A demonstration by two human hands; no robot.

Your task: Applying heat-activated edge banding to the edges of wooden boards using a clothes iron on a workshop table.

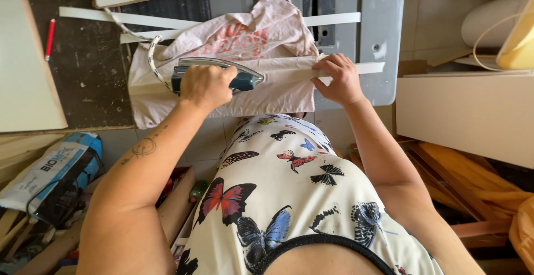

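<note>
Hands on iron (pixel 217 76), strip (pixel 311 72)

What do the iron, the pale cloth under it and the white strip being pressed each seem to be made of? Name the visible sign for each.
Iron: shiny metal body, by its bright reflections, with a dark blue, probably plastic handle gripped by the left hand.
Cloth: soft woven fabric, likely cotton; it creases and drapes.
White strip: thin, flat and smooth, held by the right hand; possibly edging tape or veneer, hard to tell.

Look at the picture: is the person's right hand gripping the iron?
No. The left hand grips the iron, while the right hand presses a white strip onto the cloth.
</note>
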